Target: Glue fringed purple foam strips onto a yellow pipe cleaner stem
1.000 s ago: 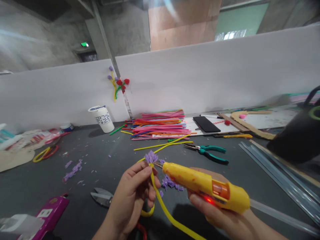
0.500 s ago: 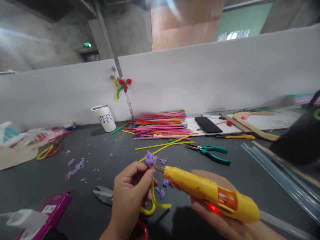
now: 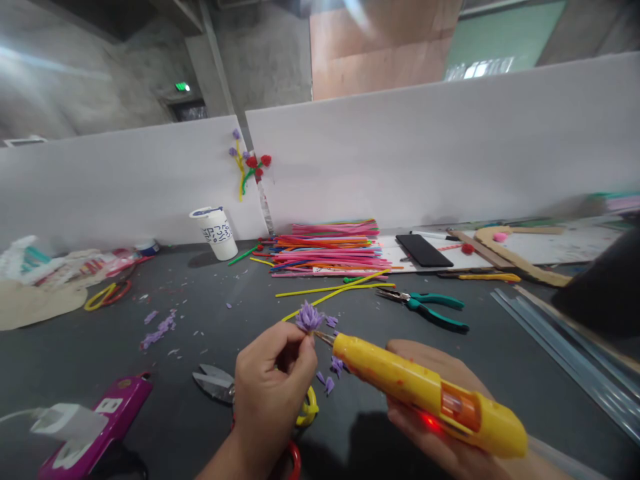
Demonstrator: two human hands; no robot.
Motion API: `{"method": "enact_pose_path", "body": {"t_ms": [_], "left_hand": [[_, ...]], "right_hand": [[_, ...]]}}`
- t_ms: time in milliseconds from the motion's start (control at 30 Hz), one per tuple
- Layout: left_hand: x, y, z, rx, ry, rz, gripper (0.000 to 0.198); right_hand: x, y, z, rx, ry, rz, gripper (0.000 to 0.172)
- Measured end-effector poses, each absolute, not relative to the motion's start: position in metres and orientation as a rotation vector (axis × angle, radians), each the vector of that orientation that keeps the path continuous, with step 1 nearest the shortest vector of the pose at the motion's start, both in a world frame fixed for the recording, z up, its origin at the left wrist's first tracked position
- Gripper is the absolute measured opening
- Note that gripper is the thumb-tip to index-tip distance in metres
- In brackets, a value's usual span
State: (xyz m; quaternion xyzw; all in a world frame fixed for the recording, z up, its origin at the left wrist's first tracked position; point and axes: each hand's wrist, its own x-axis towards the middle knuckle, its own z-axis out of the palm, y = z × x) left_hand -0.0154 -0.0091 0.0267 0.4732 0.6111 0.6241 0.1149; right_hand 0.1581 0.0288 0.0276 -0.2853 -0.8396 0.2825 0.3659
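Observation:
My left hand (image 3: 275,383) pinches a small purple flower (image 3: 309,316) just under its head, and its yellow pipe-cleaner stem (image 3: 311,408) curls out below the fingers. In my right hand (image 3: 440,373) is a yellow hot glue gun (image 3: 400,367) with a red light glowing on its side. The gun's metal nozzle meets the base of the flower at my left fingertips; whether glue comes out is too small to tell. Purple petal pieces (image 3: 328,385) lie on the table between my hands. Under my left hand sit red-handled scissors or snips (image 3: 215,385), partly hidden.
Behind are a pile of coloured pipe cleaners (image 3: 330,250), a paper cup (image 3: 217,233) and a black phone (image 3: 424,250). Green-handled pliers (image 3: 425,307) and clear glue sticks (image 3: 565,360) lie right. A purple power strip (image 3: 107,420) and more purple scraps (image 3: 161,330) are at left.
The purple flower has turned in my left fingers, and its yellow stem has swung partly behind the hand. The glue gun stays at the flower's base. The whole view has shifted slightly.

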Motion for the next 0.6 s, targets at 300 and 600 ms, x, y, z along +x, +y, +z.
{"method": "enact_pose_path", "body": {"t_ms": [300, 600], "left_hand": [[-0.029, -0.005, 0.028, 0.81, 1.239, 1.612, 0.011], [-0.026, -0.004, 0.03, 0.645, 1.02, 1.486, 0.016]], "right_hand": [[0.165, 0.028, 0.03, -0.712, -2.114, 0.749, 0.031], [0.16, 0.028, 0.032, -0.751, -2.099, 0.643, 0.046]]}}
